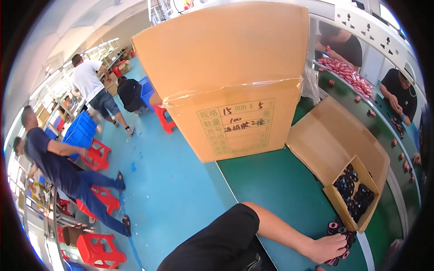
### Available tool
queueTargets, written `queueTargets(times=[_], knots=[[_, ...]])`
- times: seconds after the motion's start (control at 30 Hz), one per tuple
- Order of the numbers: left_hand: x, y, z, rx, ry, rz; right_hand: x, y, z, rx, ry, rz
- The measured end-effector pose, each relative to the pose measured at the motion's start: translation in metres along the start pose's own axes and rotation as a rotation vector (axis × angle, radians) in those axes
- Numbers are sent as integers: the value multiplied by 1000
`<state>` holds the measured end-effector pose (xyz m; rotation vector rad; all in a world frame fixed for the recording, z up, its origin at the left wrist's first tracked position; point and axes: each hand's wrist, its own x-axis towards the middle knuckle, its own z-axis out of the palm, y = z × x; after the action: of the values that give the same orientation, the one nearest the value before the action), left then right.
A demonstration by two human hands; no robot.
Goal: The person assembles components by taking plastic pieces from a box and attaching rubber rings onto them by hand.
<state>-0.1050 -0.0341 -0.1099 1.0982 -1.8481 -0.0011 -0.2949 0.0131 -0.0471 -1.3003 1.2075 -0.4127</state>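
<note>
My left hand [326,249] reaches in from the lower edge, its fingers curled down over a cluster of small black-and-pink parts [333,226] on the green tabletop [289,203]. The parts look ring-like, and some are hidden under the palm. Just beyond the hand is an open cardboard box [339,198] with a heap of black parts [347,184] inside; its large flap leans outward. Only a sliver of skin shows at the lower edge under the left hand; it may be my right hand, whose fingers are hidden.
A tall carton [221,86] stands at the far edge of the table. Beyond the box, a green conveyor [334,86] carries a pile of red-pink pieces [348,74], with people working beside it. To the left are red stools [100,248], a blue crate [80,131] and several people.
</note>
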Motion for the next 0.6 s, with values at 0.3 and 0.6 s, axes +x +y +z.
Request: queueTargets(times=[0.3, 0.6], knots=[[-56, 51, 37, -142, -145, 214, -5, 47, -47, 622, 144, -209], [-47, 54, 33, -438, -243, 355, -35, 44, -57, 21, 302, -203]])
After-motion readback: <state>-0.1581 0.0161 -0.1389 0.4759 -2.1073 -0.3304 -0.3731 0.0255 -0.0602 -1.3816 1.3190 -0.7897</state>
